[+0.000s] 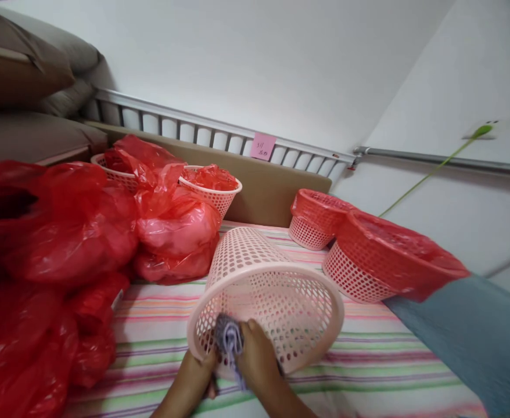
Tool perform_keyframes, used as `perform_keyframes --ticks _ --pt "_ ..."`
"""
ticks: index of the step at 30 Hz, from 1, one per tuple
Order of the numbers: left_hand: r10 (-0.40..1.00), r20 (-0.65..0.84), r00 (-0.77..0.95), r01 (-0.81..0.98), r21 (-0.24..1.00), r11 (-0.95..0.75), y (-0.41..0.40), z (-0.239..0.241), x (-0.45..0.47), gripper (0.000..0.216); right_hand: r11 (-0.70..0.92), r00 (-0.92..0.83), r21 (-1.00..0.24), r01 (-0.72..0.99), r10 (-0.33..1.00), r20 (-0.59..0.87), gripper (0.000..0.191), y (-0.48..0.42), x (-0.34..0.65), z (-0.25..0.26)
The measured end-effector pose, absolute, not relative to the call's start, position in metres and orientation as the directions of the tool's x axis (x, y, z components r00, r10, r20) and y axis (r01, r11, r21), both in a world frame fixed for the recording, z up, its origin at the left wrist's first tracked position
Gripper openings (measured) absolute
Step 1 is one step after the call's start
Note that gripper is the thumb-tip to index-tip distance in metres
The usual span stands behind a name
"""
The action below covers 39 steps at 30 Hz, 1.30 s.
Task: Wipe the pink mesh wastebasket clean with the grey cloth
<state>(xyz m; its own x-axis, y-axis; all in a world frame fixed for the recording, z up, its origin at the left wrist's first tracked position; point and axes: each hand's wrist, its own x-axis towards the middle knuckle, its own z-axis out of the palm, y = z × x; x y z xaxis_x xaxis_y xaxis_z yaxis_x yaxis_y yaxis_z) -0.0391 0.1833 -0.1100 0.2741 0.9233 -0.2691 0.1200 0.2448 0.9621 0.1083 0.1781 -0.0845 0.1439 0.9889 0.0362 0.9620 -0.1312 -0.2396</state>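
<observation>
A pale pink plastic wastebasket (246,249) with a perforated wall lies tilted on its side, its mouth facing me. At the lower left of its rim, my left hand (205,363) is closed around the edge, some fingers outside the wall. My right hand (255,351) reaches into the mouth, closed on a bunched purple-grey cloth (229,337). The cloth is against the inner wall near the left hand. Part of the cloth is hidden by the right hand's fingers.
Red plastic bags (93,226) pile up on the left. Behind them stands a lined basket (211,188). Two more baskets with red liners (394,249) stand at right beside a blue-grey cloth (468,331). Striped fabric (159,325) covers the surface; a metal railing (185,122) runs behind.
</observation>
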Motion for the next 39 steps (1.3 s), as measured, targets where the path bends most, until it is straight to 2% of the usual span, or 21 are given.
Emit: perform_keyframes --ticks 3,5,8,10,13,16,19,26,30,36,39 --pt "0.933 -0.25 0.258 0.122 0.967 0.225 0.184 -0.112 -0.039 0.084 -0.104 0.089 -0.322 0.941 0.994 -0.061 0.05 0.139 0.116 -0.081" --pt "0.937 -0.241 0.252 0.098 0.97 0.223 0.185 -0.11 -0.042 0.082 -0.126 0.107 -0.403 0.907 0.992 -0.069 0.05 0.132 0.122 -0.076" --pt "0.955 -0.201 0.216 0.046 0.98 0.195 0.188 -0.107 -0.049 0.084 -0.199 0.236 -0.522 0.83 0.972 0.005 0.042 0.145 0.123 -0.07" --pt "0.963 -0.19 0.189 0.036 0.982 0.186 0.189 -0.108 -0.052 0.091 -0.185 0.26 -0.543 0.819 0.963 0.065 0.038 0.163 0.114 -0.072" --pt "0.951 -0.228 0.209 0.056 0.974 0.221 0.19 -0.111 -0.051 0.095 -0.178 0.251 -0.427 0.887 0.96 0.122 0.035 0.197 0.095 -0.08" --pt "0.928 -0.281 0.244 0.099 0.959 0.264 0.188 -0.114 -0.049 0.09 -0.232 0.29 -0.308 0.923 0.944 0.158 0.029 0.237 0.086 -0.086" --pt "0.92 -0.293 0.261 0.106 0.956 0.274 0.186 -0.112 -0.048 0.085 -0.257 0.306 -0.273 0.927 0.939 0.157 0.03 0.284 0.091 -0.083" --pt "0.9 -0.326 0.289 0.119 0.945 0.304 0.183 -0.109 -0.042 0.072 -0.185 0.222 -0.263 0.947 0.968 0.119 0.032 0.355 0.102 -0.073" --pt "0.912 -0.323 0.251 0.152 0.944 0.293 0.184 -0.116 -0.039 0.072 -0.185 0.216 -0.264 0.947 0.972 0.096 0.032 0.333 0.105 -0.071" --pt "0.921 -0.307 0.24 0.161 0.948 0.274 0.186 -0.131 -0.042 0.073 -0.124 0.143 -0.224 0.967 0.987 0.069 0.032 0.229 0.098 -0.075" --pt "0.962 -0.21 0.176 0.095 0.976 0.196 0.19 -0.136 -0.046 0.066 -0.065 0.072 -0.223 0.973 0.997 0.023 0.039 0.175 0.096 -0.076"
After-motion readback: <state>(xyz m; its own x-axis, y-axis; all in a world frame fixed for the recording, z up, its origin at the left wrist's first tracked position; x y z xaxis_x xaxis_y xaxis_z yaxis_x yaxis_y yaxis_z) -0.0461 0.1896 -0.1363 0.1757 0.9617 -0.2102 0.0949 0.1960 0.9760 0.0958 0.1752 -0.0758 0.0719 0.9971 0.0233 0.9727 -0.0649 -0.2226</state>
